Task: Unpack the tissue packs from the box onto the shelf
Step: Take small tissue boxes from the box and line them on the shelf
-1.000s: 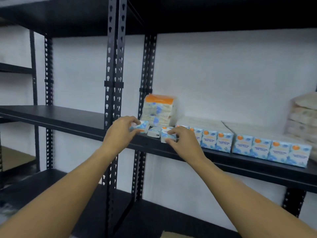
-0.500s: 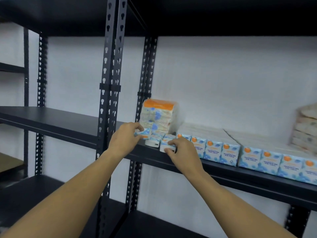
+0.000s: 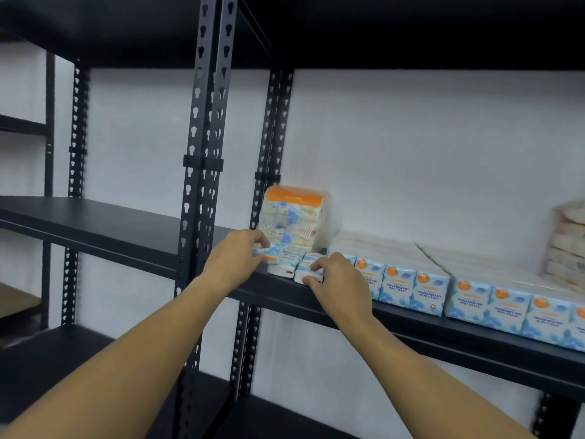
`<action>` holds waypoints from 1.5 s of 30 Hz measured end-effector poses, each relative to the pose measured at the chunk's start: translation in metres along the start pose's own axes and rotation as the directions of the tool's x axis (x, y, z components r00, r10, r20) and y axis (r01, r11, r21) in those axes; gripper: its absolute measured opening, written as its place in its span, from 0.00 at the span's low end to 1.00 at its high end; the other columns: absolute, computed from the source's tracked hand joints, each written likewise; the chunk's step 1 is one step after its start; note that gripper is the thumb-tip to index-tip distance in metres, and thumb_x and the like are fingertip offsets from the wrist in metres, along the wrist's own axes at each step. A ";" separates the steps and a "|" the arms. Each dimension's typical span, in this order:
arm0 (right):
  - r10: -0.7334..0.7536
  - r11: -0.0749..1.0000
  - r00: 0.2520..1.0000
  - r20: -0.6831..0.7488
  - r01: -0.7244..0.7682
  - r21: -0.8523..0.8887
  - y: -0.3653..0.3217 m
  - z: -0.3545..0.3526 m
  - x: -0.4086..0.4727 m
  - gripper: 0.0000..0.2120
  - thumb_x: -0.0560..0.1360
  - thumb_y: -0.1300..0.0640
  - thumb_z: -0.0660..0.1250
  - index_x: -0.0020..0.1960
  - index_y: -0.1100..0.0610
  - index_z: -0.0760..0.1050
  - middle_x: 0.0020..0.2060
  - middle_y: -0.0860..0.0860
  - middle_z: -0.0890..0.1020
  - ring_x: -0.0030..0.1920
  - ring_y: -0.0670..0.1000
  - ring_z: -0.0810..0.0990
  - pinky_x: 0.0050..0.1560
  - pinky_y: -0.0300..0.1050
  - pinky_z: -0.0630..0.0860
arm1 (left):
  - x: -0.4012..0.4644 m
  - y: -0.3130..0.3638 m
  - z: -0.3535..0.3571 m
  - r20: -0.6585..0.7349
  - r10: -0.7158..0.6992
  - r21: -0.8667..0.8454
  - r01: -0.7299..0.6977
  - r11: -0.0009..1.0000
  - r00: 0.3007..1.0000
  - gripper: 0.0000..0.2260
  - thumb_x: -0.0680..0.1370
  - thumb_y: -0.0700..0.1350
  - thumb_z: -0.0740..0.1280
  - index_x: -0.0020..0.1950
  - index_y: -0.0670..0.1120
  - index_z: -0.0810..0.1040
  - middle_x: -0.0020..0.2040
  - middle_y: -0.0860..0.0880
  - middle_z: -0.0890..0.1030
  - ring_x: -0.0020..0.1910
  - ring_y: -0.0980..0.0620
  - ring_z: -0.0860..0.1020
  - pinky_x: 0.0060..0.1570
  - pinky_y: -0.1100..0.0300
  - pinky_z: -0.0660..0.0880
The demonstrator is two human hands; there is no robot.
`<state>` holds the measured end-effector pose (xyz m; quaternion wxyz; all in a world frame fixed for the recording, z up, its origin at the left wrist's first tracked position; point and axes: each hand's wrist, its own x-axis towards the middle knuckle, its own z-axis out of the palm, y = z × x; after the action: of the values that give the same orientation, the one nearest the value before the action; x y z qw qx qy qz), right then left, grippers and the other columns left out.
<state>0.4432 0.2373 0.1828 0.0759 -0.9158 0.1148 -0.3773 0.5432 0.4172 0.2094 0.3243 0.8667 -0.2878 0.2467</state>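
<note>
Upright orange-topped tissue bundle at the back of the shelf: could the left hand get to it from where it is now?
Probably yes. The left hand grips a small pack right in front of the upright bundle, with nothing between them. It would have to let go of that pack first.

- White wall (image 3: 411, 147) behind the racking.
- Black slotted uprights (image 3: 202, 172) in front of it.
- Stack of pale wrapped bundles (image 3: 566, 245) at the far right, blurred.
- Brown board (image 3: 15, 299) low on the left rack.
</note>
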 end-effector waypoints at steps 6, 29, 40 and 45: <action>-0.009 0.997 1.000 -0.028 0.007 -0.074 -0.001 0.003 0.002 0.16 0.77 0.42 0.67 0.62 0.46 0.79 0.57 0.48 0.80 0.52 0.50 0.80 0.47 0.45 0.76 | 0.002 -0.001 0.003 0.002 0.009 0.003 -0.009 1.000 1.000 0.09 0.76 0.47 0.72 0.56 0.54 0.78 0.63 0.50 0.79 0.55 0.51 0.78 0.44 0.59 0.75; -0.091 0.929 0.989 0.114 0.043 0.369 -0.013 -0.065 0.088 0.16 0.80 0.50 0.64 0.65 0.55 0.77 0.54 0.52 0.83 0.44 0.50 0.85 0.48 0.44 0.81 | 0.033 0.026 -0.005 -0.127 0.280 -0.362 -0.307 0.880 0.952 0.18 0.71 0.44 0.77 0.58 0.53 0.77 0.55 0.59 0.80 0.58 0.63 0.76 0.54 0.58 0.78; 0.081 0.814 0.978 0.195 -0.177 0.553 -0.008 -0.067 0.098 0.04 0.74 0.58 0.72 0.42 0.58 0.84 0.34 0.54 0.85 0.39 0.54 0.86 0.41 0.44 0.83 | 0.047 0.041 0.001 -0.029 0.247 -0.301 -0.244 0.922 0.969 0.35 0.68 0.53 0.78 0.72 0.55 0.67 0.67 0.57 0.68 0.65 0.59 0.67 0.55 0.69 0.66; 0.086 0.796 0.986 0.143 -0.154 0.586 -0.011 -0.062 0.093 0.05 0.74 0.57 0.72 0.42 0.58 0.84 0.33 0.54 0.85 0.37 0.53 0.86 0.36 0.43 0.83 | 0.055 0.050 0.013 -0.065 0.164 -0.231 -0.175 0.957 0.984 0.34 0.67 0.62 0.75 0.68 0.51 0.69 0.61 0.51 0.71 0.58 0.53 0.72 0.51 0.61 0.75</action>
<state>0.4653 0.2198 0.2915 0.3889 -0.8559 0.0445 -0.3378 0.5526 0.3581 0.2558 0.4089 0.7884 -0.3810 0.2571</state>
